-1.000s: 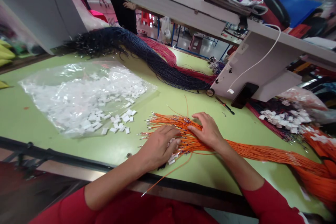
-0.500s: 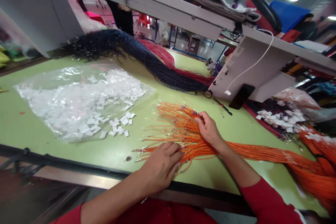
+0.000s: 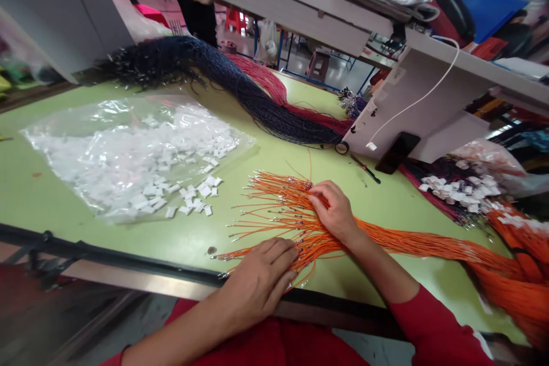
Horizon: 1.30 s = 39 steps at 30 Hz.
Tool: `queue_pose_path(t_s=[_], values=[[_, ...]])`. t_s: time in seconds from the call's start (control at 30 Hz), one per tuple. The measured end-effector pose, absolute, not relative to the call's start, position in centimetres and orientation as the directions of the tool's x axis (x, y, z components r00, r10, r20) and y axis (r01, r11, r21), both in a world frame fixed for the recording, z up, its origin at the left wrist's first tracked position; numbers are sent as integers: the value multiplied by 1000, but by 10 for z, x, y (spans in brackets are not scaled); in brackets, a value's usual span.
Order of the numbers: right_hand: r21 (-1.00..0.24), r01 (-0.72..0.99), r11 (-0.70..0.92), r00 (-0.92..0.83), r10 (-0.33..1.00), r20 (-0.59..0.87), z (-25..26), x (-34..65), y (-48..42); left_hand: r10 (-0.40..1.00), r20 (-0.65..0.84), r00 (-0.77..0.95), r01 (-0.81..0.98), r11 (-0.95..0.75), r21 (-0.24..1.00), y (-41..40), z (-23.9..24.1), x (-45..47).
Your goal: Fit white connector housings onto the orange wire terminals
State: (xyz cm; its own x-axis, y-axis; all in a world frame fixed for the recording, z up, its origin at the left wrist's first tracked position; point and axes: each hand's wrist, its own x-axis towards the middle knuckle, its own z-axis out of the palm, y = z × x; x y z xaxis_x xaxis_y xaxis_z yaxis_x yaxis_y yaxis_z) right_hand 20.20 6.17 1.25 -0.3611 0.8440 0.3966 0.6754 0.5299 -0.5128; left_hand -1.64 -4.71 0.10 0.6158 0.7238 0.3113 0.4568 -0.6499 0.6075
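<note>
A bundle of thin orange wires runs in from the right and fans out in front of me. Small metal terminals tip the fanned ends, which point left. My right hand is closed over the far side of the fan, thumb and fingers gripping some wires. On the near side, my left hand lies over the wires with its fingers together and bent down onto them, the thumb close below. Its fingertips are partly hidden among the wires. Left of the fan, small white plastic connector housings lie loose, spilling from a clear plastic bag.
Dark blue wires and red wires stretch across the back. A phone leans on a grey panel, near a tape roll and a slim tool. White-connectored wires lie at right. A person stands beyond.
My right hand has shifted slightly left and toward me along the orange wires. Several far-side wires lie closer together. My left hand stays nearly in place. The camera view has tilted a little.
</note>
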Motion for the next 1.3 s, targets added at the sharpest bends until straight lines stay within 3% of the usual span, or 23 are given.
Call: queue_pose_path(t_s=[0.1, 0.23, 0.43, 0.63, 0.7, 0.8, 0.9, 1.0, 1.07, 1.17, 1.3], values=[[-622, 570, 537, -510, 825, 246, 15, 190, 48, 728, 313, 611, 426, -635, 645, -49, 0, -19], [-596, 597, 536, -541, 818, 194, 9, 181, 43, 734, 329, 595, 411, -629, 660, -50, -1, -21], [-411, 710, 572, -577, 807, 125, 10, 174, 52, 739, 342, 581, 395, -623, 675, -47, -2, -21], [-61, 765, 641, -643, 765, -23, 26, 158, 51, 740, 333, 584, 361, -604, 710, -45, 1, -22], [-6, 753, 658, -657, 752, -55, 29, 153, 53, 736, 341, 584, 353, -609, 710, -45, 1, -22], [-113, 770, 628, -635, 772, -36, 28, 154, 60, 739, 347, 578, 355, -611, 708, -45, 0, -23], [-417, 747, 518, -525, 844, 108, 22, 166, 65, 740, 341, 580, 357, -607, 710, -45, -1, -23], [-749, 517, 415, -456, 873, 170, 16, 178, 63, 734, 337, 590, 354, -610, 709, -45, -1, -24], [-863, 394, 316, -447, 886, 121, 13, 181, 59, 731, 340, 592, 351, -613, 707, -44, -1, -24], [-864, 430, 262, -496, 868, 16, 14, 179, 55, 734, 337, 589, 358, -612, 706, -45, -1, -23], [-676, 606, 420, -570, 821, -1, 16, 173, 54, 744, 342, 574, 369, -608, 703, -46, -2, -23]])
